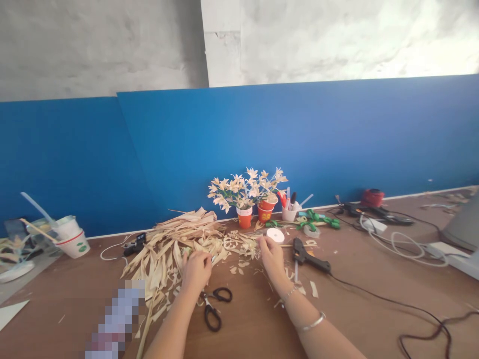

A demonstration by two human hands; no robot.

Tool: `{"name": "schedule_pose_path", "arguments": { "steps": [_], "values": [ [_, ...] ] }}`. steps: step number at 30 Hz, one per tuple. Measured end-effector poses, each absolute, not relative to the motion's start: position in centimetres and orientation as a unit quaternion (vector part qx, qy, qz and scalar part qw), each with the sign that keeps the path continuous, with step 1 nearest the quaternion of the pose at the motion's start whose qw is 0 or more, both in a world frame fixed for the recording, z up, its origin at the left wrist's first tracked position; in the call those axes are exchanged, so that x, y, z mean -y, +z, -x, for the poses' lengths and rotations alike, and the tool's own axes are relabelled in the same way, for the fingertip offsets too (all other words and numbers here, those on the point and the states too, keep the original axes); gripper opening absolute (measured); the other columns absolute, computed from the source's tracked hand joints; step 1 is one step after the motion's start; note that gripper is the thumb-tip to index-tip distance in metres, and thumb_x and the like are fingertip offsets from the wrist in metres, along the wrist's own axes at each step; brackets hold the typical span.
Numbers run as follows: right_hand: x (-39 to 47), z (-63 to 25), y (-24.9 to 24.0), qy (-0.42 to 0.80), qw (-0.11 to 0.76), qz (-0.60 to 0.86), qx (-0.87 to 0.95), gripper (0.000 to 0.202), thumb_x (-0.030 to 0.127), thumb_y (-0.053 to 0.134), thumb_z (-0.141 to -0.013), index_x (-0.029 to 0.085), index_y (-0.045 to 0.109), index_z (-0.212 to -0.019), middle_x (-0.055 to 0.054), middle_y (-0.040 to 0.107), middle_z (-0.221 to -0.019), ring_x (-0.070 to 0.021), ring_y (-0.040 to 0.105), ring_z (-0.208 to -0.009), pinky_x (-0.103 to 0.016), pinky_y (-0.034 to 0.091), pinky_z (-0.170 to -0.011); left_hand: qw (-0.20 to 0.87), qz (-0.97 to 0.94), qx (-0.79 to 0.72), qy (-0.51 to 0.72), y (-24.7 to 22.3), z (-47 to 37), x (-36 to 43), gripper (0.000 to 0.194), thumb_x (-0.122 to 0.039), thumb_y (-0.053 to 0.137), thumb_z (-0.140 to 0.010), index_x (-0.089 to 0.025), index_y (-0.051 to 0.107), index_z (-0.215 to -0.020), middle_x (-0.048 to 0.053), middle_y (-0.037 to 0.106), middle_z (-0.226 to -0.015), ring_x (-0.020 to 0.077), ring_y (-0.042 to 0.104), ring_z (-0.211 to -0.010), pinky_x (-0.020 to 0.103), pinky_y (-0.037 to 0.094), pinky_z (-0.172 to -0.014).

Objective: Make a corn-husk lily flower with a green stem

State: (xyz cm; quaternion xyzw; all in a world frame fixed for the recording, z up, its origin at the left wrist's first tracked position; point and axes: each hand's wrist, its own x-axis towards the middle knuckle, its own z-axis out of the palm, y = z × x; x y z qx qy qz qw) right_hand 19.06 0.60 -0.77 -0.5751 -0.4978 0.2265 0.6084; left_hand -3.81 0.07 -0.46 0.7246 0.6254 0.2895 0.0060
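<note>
My left hand (196, 270) is at the right side of a heap of dry, pale corn husks (164, 249), fingers curled; whatever they hold is too small to make out. My right hand (272, 257) is also closed, its fingertips beside thin husk scraps (243, 243) and just in front of a white roll of tape (276, 235). Black-handled scissors (212, 306) lie spread on the table between my forearms. To the right of my right hand rests a black glue gun (310, 258) with its cord trailing right.
Husk flowers stand in red paper cups (244, 219) at the back, beside a cup of tools (290, 213) and green ribbon (318, 218). White cables (396, 244) lie on the right. A white paper cup (75, 244) stands left. A blue partition (299, 134) closes the back.
</note>
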Motion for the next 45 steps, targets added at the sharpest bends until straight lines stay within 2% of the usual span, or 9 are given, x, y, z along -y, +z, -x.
{"name": "schedule_pose_path", "arguments": {
  "steps": [4, 7, 14, 22, 28, 32, 40, 42, 45],
  "values": [
    [-0.7, -19.1, -0.9, 0.226, 0.608, 0.574, 0.499, 0.037, 0.043, 0.044, -0.079, 0.013, 0.065, -0.076, -0.001, 0.056, -0.059, -0.0162, 0.050, -0.056, -0.024, 0.037, -0.054, -0.030, -0.718, -0.615, 0.325, -0.5, 4.3, -0.5, 0.026, -0.021, 0.045, -0.080, -0.022, 0.071, -0.081, 0.006, 0.072, -0.090, 0.0245, 0.061, -0.094, 0.046, 0.030, -0.101],
    [-0.6, -19.1, -0.8, 0.221, 0.603, 0.581, 0.500, 0.036, 0.043, 0.044, -0.079, 0.014, 0.065, -0.075, -0.001, 0.056, -0.059, -0.0161, 0.049, -0.057, -0.024, 0.037, -0.054, -0.078, -0.687, -0.629, 0.357, -0.4, 4.8, -0.7, 0.030, -0.019, 0.042, -0.080, -0.018, 0.071, -0.091, 0.009, 0.069, -0.104, 0.0265, 0.055, -0.106, 0.042, 0.035, -0.098],
    [-0.6, -18.7, -0.7, 0.229, 0.608, 0.575, 0.497, 0.035, 0.042, 0.044, -0.078, 0.014, 0.063, -0.072, -0.001, 0.054, -0.056, -0.0157, 0.048, -0.055, -0.023, 0.037, -0.053, -0.069, -0.724, -0.637, 0.257, -1.1, 4.4, -0.6, 0.037, -0.032, 0.039, -0.087, -0.026, 0.063, -0.115, 0.006, 0.051, -0.135, 0.0312, 0.034, -0.131, 0.057, 0.015, -0.107],
    [-0.8, -18.8, -1.0, 0.218, 0.610, 0.568, 0.508, 0.035, 0.043, 0.045, -0.078, 0.014, 0.061, -0.068, 0.000, 0.054, -0.056, -0.0155, 0.049, -0.055, -0.023, 0.037, -0.053, -0.024, -0.720, -0.645, 0.254, -1.0, 4.2, -0.8, 0.040, -0.023, 0.033, -0.088, -0.019, 0.062, -0.117, 0.009, 0.058, -0.127, 0.0306, 0.035, -0.131, 0.062, 0.007, -0.108],
    [-0.8, -18.8, -1.1, 0.239, 0.607, 0.567, 0.502, 0.035, 0.044, 0.045, -0.077, 0.014, 0.062, -0.071, 0.000, 0.054, -0.054, -0.0149, 0.047, -0.051, -0.023, 0.036, -0.050, -0.032, -0.721, -0.640, 0.265, -1.4, 4.5, -0.8, 0.038, -0.017, 0.041, -0.083, -0.025, 0.065, -0.111, 0.008, 0.056, -0.130, 0.0328, 0.034, -0.131, 0.064, 0.007, -0.106],
    [-0.6, -18.7, -0.8, 0.236, 0.606, 0.570, 0.502, 0.034, 0.044, 0.044, -0.077, 0.015, 0.061, -0.070, 0.001, 0.052, -0.052, -0.0147, 0.046, -0.050, -0.024, 0.035, -0.050, -0.008, -0.732, -0.629, 0.263, -1.6, 4.5, -0.8, 0.036, -0.016, 0.042, -0.082, -0.022, 0.067, -0.108, 0.010, 0.059, -0.126, 0.0321, 0.037, -0.129, 0.064, 0.005, -0.106],
    [-0.2, -18.6, -0.1, 0.221, 0.597, 0.583, 0.505, 0.034, 0.041, 0.044, -0.078, 0.014, 0.063, -0.072, -0.001, 0.058, -0.057, -0.0166, 0.051, -0.057, -0.025, 0.038, -0.056, -0.038, -0.687, -0.626, 0.367, -0.3, 4.4, -0.5, 0.037, -0.015, 0.040, -0.082, -0.018, 0.066, -0.107, 0.011, 0.063, -0.120, 0.0316, 0.042, -0.125, 0.061, 0.002, -0.108],
    [0.1, -18.5, 0.2, 0.196, 0.601, 0.573, 0.521, 0.032, 0.039, 0.045, -0.080, 0.014, 0.065, -0.079, -0.004, 0.063, -0.067, -0.0182, 0.054, -0.065, -0.026, 0.041, -0.061, -0.030, -0.688, -0.584, 0.430, 0.2, 4.1, -0.4, 0.035, -0.017, 0.041, -0.083, -0.019, 0.067, -0.105, 0.010, 0.065, -0.116, 0.0294, 0.044, -0.123, 0.058, 0.007, -0.110],
    [0.7, -17.7, 0.7, 0.166, 0.599, 0.522, 0.584, 0.027, 0.035, 0.047, -0.083, 0.015, 0.066, -0.085, -0.008, 0.065, -0.080, -0.0193, 0.056, -0.073, -0.029, 0.043, -0.067, 0.101, -0.700, -0.488, 0.511, 0.5, 3.2, 0.1, 0.030, -0.024, 0.044, -0.082, -0.016, 0.071, -0.095, 0.011, 0.068, -0.107, 0.0265, 0.051, -0.116, 0.047, 0.029, -0.106]
  ]
}}
